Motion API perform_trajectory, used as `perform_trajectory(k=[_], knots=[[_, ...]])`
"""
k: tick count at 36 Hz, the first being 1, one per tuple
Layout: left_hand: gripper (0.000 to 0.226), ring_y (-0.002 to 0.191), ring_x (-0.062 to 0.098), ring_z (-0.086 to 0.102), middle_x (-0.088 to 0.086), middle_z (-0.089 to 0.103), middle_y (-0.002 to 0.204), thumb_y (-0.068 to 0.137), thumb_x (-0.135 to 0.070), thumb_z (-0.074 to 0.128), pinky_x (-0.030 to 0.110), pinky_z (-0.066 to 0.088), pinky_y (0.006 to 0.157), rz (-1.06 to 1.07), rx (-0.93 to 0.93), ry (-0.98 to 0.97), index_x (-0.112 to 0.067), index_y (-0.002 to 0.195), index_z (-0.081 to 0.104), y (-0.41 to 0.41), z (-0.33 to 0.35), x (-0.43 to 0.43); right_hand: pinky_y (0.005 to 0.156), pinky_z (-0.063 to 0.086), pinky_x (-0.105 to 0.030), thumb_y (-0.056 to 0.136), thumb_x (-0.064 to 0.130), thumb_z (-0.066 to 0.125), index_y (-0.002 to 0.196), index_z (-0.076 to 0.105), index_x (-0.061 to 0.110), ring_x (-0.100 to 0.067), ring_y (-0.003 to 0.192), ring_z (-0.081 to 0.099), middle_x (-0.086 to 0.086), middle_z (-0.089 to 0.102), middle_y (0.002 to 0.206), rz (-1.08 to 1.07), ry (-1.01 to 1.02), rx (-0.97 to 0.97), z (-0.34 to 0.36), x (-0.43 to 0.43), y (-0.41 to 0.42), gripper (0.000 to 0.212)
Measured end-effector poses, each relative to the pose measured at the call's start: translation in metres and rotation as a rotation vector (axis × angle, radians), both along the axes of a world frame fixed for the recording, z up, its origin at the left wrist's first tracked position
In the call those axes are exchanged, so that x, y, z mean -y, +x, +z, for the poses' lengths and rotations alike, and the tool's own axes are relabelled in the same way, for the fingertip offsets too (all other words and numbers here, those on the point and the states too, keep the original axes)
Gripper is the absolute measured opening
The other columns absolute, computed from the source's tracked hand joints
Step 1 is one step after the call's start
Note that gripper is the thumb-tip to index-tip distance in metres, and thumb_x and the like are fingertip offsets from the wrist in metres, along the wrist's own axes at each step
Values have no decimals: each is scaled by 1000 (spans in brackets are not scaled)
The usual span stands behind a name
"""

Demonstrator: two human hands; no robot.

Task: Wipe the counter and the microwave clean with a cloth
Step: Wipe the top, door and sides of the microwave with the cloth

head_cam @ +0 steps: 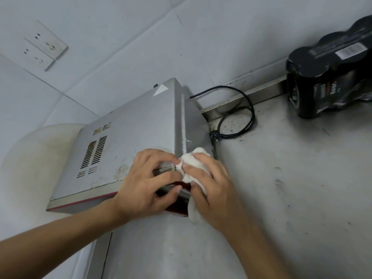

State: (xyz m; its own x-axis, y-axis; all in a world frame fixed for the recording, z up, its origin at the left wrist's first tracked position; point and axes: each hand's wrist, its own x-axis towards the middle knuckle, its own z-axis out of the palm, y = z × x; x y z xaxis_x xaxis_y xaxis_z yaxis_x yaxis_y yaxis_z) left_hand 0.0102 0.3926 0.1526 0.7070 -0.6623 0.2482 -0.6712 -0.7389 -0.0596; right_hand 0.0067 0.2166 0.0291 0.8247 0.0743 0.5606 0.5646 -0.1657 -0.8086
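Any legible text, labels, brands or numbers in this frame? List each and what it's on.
No text is readable.
The white label on the black shrink-wrapped pack: print too blurred to read.
The pale lettering on the pack's side: too blurred to read.
The white triangular sticker on the microwave: no text visible.
The wall socket: no markings visible.

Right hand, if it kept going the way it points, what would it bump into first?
The right hand grips the cloth and points at the front corner of the microwave. It would probably press the cloth into that corner first, beside the left hand. Depth is unclear.
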Motion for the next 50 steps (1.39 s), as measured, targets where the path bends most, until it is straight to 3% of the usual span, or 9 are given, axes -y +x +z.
perform_trajectory(k=[5,10,15,22,32,39,42,46,50], knots=[[15,110,32,58,10,66,121,95,-33,66,49,43,92,-13,-6,7,-19,98,71,0,0,0,105,44,-52,96,5,56,132,63,14,-35,129,51,-10,53,145,36,-65,56,-34,-1,6,38],[12,110,30,57,8,65,121,95,-33,66,48,43,91,-22,-2,-17,-23,100,63,1,-2,-1,98,49,-50,93,3,54,128,58,16,-35,121,55,-9,53,140,91,-87,86,-46,7,12,38],[14,110,32,58,8,66,121,93,-32,69,51,44,90,-29,4,-29,-22,103,66,1,-3,-2,86,55,-48,85,-2,59,118,63,15,-38,113,61,-17,61,131,9,-7,271,-19,2,18,37],[13,110,29,57,8,67,120,94,-34,67,50,43,90,-25,-8,-35,-23,100,62,0,-2,0,92,53,-44,83,0,71,106,70,12,-28,115,61,-6,64,127,105,-115,67,-75,9,22,26],[16,111,30,57,9,66,122,94,-33,68,49,44,91,-27,-15,-34,-19,101,70,0,-1,0,81,56,-51,88,-3,68,103,75,4,-37,113,62,-19,63,125,17,-60,308,-7,1,48,18],[15,110,29,58,7,66,121,94,-35,67,50,43,89,-22,-9,-43,-23,101,62,0,-3,-1,82,53,-47,91,3,72,102,70,14,-29,109,57,-7,61,124,153,-252,123,-64,23,48,16],[15,109,29,58,6,65,122,93,-35,67,51,44,89,-21,-7,-39,-23,101,63,0,-2,-2,82,54,-46,94,7,63,103,72,10,-32,110,57,-10,61,124,100,-213,170,-43,19,44,13],[19,107,32,60,10,66,121,93,-35,68,50,44,90,-8,-17,-31,-17,98,75,0,0,0,81,56,-47,92,3,69,101,77,5,-35,110,62,-16,63,124,-19,-59,276,-1,-1,50,12],[17,106,31,61,10,65,121,94,-35,67,47,43,92,-2,-24,-28,-20,100,72,0,2,1,89,57,-42,89,-1,66,99,78,3,-35,111,63,-19,64,123,-37,-24,225,-13,-6,54,16]])
